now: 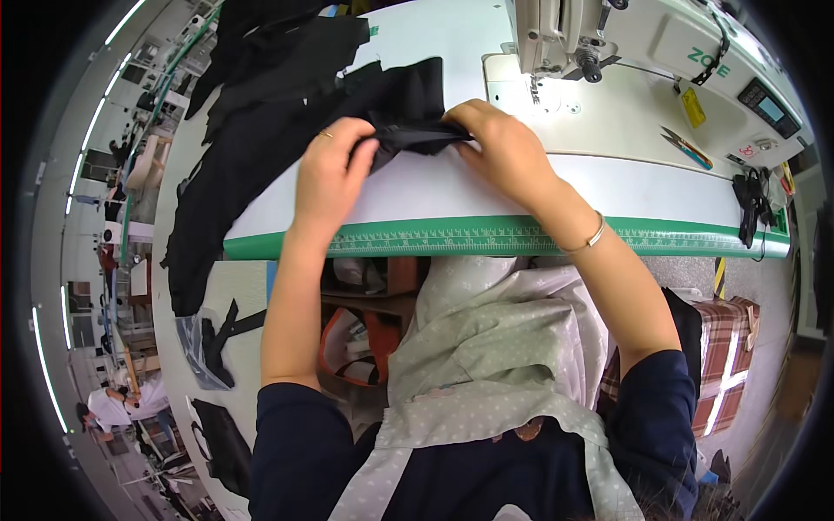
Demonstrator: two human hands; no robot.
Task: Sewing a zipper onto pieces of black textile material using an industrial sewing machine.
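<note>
Both my hands grip a piece of black fabric over the white table, just left of the sewing machine. My left hand pinches its left part between thumb and fingers. At the upper right of the piece, my right hand is closed on a folded edge, its thumb underneath. Between the hands the cloth is bunched and slightly shiny. The fingertips of both hands are partly hidden in the folds. More black fabric spreads out to the left and hangs over the table's edge.
A green ruler strip runs along the table's front edge. Thread snips lie on the machine bed at right, with black cords near the corner. Black strips in a clear bag lie at left. A plaid bundle stands low at right.
</note>
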